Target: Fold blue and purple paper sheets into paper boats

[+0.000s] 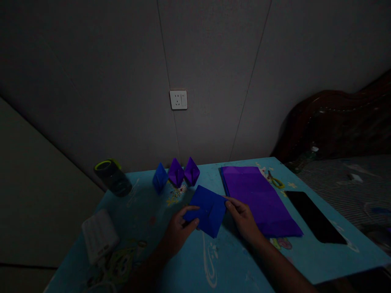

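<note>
A square of folded blue paper (210, 207) is held between my two hands above the table. My left hand (181, 226) pinches its left side, with the thumb and index finger lying on the upper face. On the right edge, my right hand (242, 217) grips the paper between thumb and fingers. Crease lines show on the blue face. Behind it, against the wall side, stand a blue folded paper piece (160, 179) and two purple folded paper pieces (176, 173), all diamond-shaped from here.
A stack of purple paper (256, 197) with blue sheets beneath lies at the right. Beyond it are yellow-handled scissors (277, 182) and a flat black object (314, 217). At the left are a dark cup (114, 179) and a pale box-like object (100, 236). A wall stands behind the table.
</note>
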Demonstrator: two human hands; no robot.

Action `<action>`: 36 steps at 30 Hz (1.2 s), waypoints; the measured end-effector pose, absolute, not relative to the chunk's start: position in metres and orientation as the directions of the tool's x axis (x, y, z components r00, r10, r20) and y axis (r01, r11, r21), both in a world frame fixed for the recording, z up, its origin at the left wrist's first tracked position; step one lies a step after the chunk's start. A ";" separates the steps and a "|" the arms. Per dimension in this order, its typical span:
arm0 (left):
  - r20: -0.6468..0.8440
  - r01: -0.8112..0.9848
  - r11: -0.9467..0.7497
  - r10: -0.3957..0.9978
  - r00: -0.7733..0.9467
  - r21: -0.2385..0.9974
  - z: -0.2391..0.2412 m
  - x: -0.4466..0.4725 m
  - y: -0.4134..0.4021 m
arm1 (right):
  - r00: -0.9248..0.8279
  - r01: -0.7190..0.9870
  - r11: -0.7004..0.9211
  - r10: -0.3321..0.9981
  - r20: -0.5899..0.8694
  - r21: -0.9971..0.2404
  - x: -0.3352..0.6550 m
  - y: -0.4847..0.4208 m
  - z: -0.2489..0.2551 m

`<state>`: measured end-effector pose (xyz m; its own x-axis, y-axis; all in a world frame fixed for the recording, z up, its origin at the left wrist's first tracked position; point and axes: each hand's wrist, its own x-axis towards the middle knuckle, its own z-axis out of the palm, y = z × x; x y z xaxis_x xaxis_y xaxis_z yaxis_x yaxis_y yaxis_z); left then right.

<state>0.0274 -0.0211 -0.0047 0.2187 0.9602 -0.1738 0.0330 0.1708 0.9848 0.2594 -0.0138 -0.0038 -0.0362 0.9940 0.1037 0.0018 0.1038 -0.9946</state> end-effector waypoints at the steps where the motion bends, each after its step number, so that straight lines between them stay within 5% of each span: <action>1: -0.178 0.010 0.180 0.960 0.216 0.984 -0.005 0.026 -0.020 | -0.032 0.025 0.134 0.991 0.133 -0.991 0.261 -0.014 -0.004; 10: -0.150 -0.064 0.171 0.958 0.246 0.983 -0.009 0.019 -0.015 | -0.259 0.259 0.389 0.910 0.324 -0.884 0.274 -0.017 0.001; 20: -0.055 0.041 0.045 0.954 0.295 0.998 0.002 0.015 -0.024 | -0.180 0.303 0.387 0.921 0.346 -0.871 0.275 -0.012 -0.003; 33: -0.002 0.152 -0.021 0.989 0.150 0.988 -0.008 0.026 -0.023 | 0.125 0.115 0.213 0.966 0.226 -0.970 0.263 -0.012 -0.009; 36: 0.002 0.015 -0.005 0.984 0.180 1.000 -0.006 0.028 -0.024 | 0.164 -0.036 0.167 0.974 0.159 -0.985 0.258 -0.012 -0.008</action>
